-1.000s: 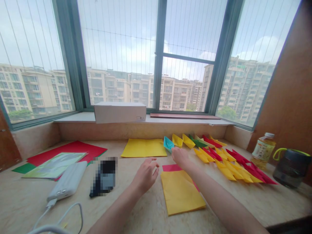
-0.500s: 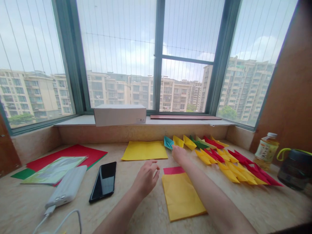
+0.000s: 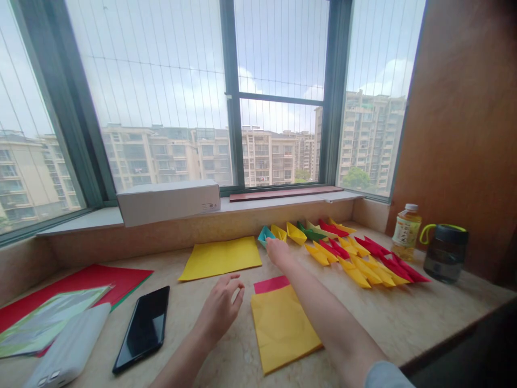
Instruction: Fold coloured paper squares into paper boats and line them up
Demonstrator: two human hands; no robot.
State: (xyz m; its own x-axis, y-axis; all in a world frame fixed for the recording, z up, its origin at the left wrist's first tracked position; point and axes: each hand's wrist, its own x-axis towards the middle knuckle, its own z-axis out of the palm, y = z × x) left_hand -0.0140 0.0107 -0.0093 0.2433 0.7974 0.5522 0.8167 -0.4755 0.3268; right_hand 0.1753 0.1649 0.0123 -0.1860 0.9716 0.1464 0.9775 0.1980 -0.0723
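Observation:
My right hand [image 3: 277, 251] reaches to the far side of the counter, its fingers closed on the near end of a blue paper boat [image 3: 264, 234]. The boat rests at the left end of the back row, beside a yellow paper boat [image 3: 278, 233]. Its tips are partly hidden by the hand. My left hand [image 3: 220, 308] hovers over the counter with loosely bent fingers apart and nothing in them. Just beyond it lies a yellow paper sheet [image 3: 222, 257] with a crease. Under my right forearm is a stack of yellow paper [image 3: 283, 328], with a pink sheet [image 3: 270, 284] showing behind it.
Several red and yellow paper boats [image 3: 355, 269] stand in rows at right, near a drink bottle [image 3: 406, 231] and a dark cup [image 3: 446, 253]. At left lie a phone [image 3: 142, 328], a white power bank [image 3: 70, 345] and red paper [image 3: 95, 277]. A white box [image 3: 169, 203] sits on the sill.
The view has swung to the right, so everything appears shifted left. My right hand stays at the blue paper boat. My left hand keeps nearly the same pose.

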